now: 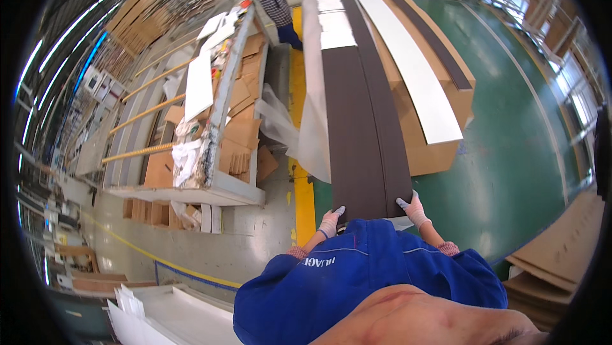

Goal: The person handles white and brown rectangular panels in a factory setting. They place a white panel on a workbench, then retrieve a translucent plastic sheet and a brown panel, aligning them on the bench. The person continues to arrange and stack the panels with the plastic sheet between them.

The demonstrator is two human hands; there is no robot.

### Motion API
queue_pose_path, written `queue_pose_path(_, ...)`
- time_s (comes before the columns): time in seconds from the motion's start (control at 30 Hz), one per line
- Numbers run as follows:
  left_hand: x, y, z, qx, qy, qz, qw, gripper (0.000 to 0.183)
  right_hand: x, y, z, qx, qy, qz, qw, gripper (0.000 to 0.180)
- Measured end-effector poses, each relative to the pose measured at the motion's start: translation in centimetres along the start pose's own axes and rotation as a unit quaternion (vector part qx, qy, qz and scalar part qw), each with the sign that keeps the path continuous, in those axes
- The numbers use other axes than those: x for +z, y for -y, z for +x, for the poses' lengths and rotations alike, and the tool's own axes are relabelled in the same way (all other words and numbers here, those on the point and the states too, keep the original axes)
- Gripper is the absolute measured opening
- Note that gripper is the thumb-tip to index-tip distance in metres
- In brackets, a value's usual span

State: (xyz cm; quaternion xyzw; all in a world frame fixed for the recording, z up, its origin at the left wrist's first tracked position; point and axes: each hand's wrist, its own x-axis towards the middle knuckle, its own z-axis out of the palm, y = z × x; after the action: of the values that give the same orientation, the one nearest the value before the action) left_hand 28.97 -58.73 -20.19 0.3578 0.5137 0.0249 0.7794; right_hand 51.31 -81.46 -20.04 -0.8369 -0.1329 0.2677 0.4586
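Two long dark brown panels (358,134) lie side by side in front of me, their near ends close to my waist. My left hand (331,220), in a light glove, grips the near left corner. At the near right corner, my right hand (415,209), gloved too, has its thumb on top and its fingers out of sight below. White sheets (337,29) cover the far part of the left panel. Translucent plastic film (313,106) hangs along the panels' left side. To the right, a long white panel (411,67) and a narrow dark strip (420,34) rest on cardboard packaging (432,161).
A cluttered workbench (239,191) with cardboard pieces (241,130) stands at the left. A co-worker (275,0) stands beyond it near the panels' far end. Stacked cardboard (559,244) is at the lower right, a white trough-like surface (191,316) at the lower left.
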Motion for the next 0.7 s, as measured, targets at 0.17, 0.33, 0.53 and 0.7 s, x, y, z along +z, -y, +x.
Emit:
queue_pose_path(0.17, -0.7, 0.9, 1.7, -0.012, -0.024, -0.018, 0.999, 0.053, 0.8, -2.2, 1.0, 0.0, 0.007, 0.038, 0.999, 0.075)
queue_pose_path(0.33, -0.7, 0.9, 1.8, -0.013, -0.006, -0.026, 1.0, 0.056, 0.7, -1.6, 0.9, 0.004, 0.005, 0.023, 1.0, 0.074)
queue_pose_path(0.53, -0.2, 0.2, 0.9, -0.029, -0.024, -0.026, 0.999, 0.057, 0.0, 0.4, -0.4, 0.009, 0.011, 0.043, 0.999, 0.074)
queue_pose_path(0.7, 0.1, -0.2, 0.3, -0.046, -0.047, -0.026, 0.998, 0.057, 0.0, 0.9, -0.4, 0.027, 0.012, 0.024, 0.999, 0.074)
